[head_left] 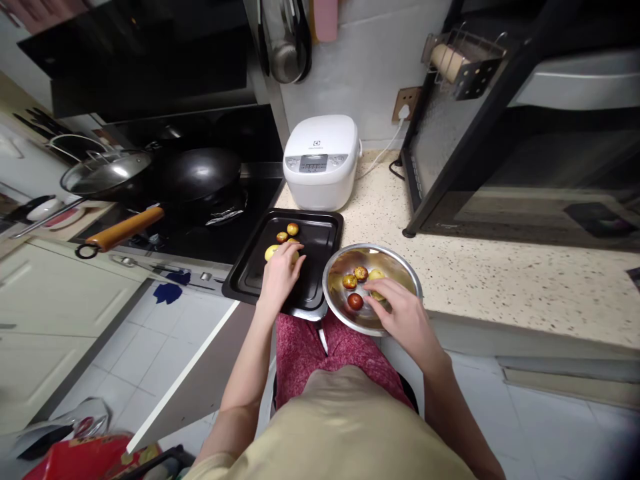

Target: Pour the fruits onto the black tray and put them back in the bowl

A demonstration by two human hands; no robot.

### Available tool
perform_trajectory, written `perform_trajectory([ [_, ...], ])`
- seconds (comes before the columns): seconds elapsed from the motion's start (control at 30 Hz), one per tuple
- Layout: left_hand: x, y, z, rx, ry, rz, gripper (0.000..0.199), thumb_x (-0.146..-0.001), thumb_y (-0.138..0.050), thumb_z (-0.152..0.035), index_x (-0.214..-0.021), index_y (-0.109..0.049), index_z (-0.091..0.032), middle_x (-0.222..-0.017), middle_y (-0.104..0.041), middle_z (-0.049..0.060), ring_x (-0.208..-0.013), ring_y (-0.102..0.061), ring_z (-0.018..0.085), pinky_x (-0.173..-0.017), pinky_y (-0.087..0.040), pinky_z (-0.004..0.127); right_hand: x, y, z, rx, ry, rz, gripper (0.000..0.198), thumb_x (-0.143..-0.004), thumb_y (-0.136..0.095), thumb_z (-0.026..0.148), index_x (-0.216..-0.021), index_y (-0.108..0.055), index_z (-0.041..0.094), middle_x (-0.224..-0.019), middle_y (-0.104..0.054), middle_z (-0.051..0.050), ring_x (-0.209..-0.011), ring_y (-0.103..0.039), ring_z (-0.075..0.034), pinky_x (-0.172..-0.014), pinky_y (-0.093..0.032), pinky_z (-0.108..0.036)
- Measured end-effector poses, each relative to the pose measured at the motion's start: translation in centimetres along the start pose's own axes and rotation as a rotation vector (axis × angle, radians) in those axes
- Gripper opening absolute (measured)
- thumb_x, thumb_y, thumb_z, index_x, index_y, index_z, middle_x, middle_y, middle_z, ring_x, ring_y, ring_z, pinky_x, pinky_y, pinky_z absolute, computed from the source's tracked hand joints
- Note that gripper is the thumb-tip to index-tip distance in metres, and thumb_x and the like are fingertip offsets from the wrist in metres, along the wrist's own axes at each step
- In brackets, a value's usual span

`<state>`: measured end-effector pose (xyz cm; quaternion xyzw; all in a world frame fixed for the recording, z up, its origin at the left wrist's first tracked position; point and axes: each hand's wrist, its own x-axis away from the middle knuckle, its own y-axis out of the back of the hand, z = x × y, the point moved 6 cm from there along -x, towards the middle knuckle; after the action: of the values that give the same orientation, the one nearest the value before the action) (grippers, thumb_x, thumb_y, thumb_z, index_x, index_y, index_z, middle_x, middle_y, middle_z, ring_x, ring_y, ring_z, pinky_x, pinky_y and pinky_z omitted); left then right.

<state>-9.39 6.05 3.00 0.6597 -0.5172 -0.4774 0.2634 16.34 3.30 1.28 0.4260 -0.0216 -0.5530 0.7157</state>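
Observation:
A black baking tray (pixel 315 273) lies on the counter with several small mottled brown and yellow jujubes (pixel 293 229) in it. My left hand (pixel 281 275) is over the tray, its fingers curled round a yellowish jujube that they partly hide. Just beside those fingers lies a pale yellow jujube (pixel 271 253). To the right, a steel bowl (pixel 400 270) holds more jujubes, among them a dark red jujube (pixel 355 301) and two mottled ones. My right hand (pixel 397 308) reaches inside the bowl, thumb and fingers closed about a yellow-green jujube (pixel 376 275).
Behind the tray stands a white rice cooker (pixel 323 163). A black wok (pixel 200 175) and a lidded pan (pixel 107 170) sit on the stove at left, a wooden handle (pixel 125 229) jutting forward. At right is a large dark oven (pixel 540 167). Below, a cabinet door (pixel 187 383) stands ajar.

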Motion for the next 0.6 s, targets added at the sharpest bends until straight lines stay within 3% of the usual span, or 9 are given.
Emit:
perform_trajectory([
  [0.2,-3.0,-1.3,2.6,-0.343,0.196,0.154,0.031,-0.101,-0.062,-0.03,-0.128,-0.064,-0.017,-0.131,-0.066,0.013,-0.113,-0.069,0.03,-0.093,-0.058,0.038,0.6,0.1,1.2,-0.003,0.099,-0.041,0.016,-0.102,-0.057,0.019,-0.106,-0.072,0.022,-0.107,-0.078,-0.008,-0.103,-0.073,-0.025,-0.098,-0.059,-0.045],
  [0.3,-3.7,-2.2,2.3,-0.401,0.182,0.202,0.032,-0.1,-0.064,-0.031,-0.128,-0.065,-0.016,-0.127,-0.066,0.015,-0.111,-0.069,0.031,-0.092,-0.058,0.039,0.8,0.3,1.2,0.009,0.125,-0.054,0.015,-0.101,-0.058,0.018,-0.106,-0.071,0.022,-0.106,-0.077,-0.008,-0.103,-0.072,-0.024,-0.097,-0.059,-0.044],
  [0.6,-4.3,-3.7,1.3,-0.29,0.065,0.242,0.033,-0.089,-0.069,-0.006,-0.119,-0.065,-0.016,-0.122,-0.067,0.015,-0.11,-0.068,0.03,-0.093,-0.058,0.041,1.2,1.0,1.2,0.024,0.138,-0.129,0.013,-0.101,-0.059,0.015,-0.103,-0.07,0.022,-0.103,-0.078,-0.007,-0.1,-0.072,-0.023,-0.094,-0.06,-0.043],
])
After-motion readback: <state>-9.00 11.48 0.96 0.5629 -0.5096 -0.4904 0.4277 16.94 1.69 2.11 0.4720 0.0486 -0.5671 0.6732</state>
